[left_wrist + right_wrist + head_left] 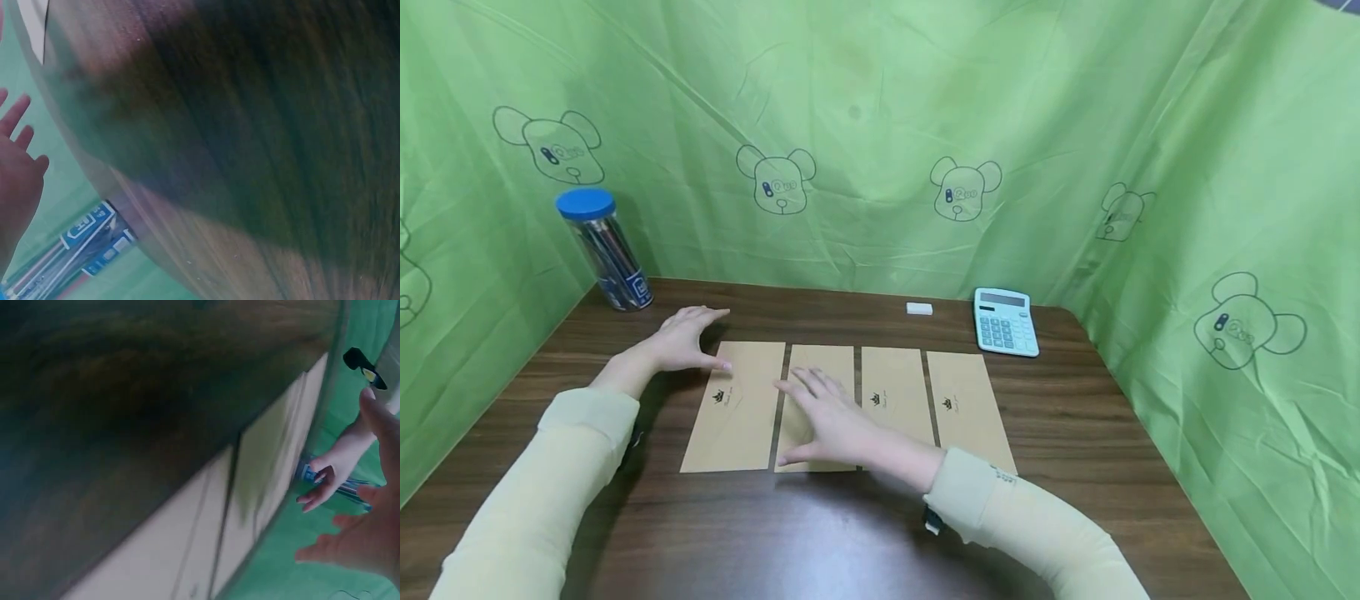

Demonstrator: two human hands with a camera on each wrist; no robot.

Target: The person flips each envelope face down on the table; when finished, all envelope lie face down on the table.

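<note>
Several brown kraft paper cards or envelopes, each printed with a small black crown, lie side by side in a row. My left hand (688, 340) hovers at the top left corner of the leftmost brown paper (745, 417), fingers spread and thumb tip overlapping its edge. Over the second brown paper (820, 357) is my right hand (831, 421), palm down with fingers apart, hiding part of it. A third (891, 375) and the rightmost (966, 400) lie partly behind the right wrist and sleeve. Neither hand grips anything.
A clear tube with a blue lid (606, 250), full of dark sticks, stands at the back left. A white eraser-like block (919, 308) and a light blue calculator (1006, 322) lie at the back right. Green curtains (865, 150) surround the dark wooden table (1090, 433).
</note>
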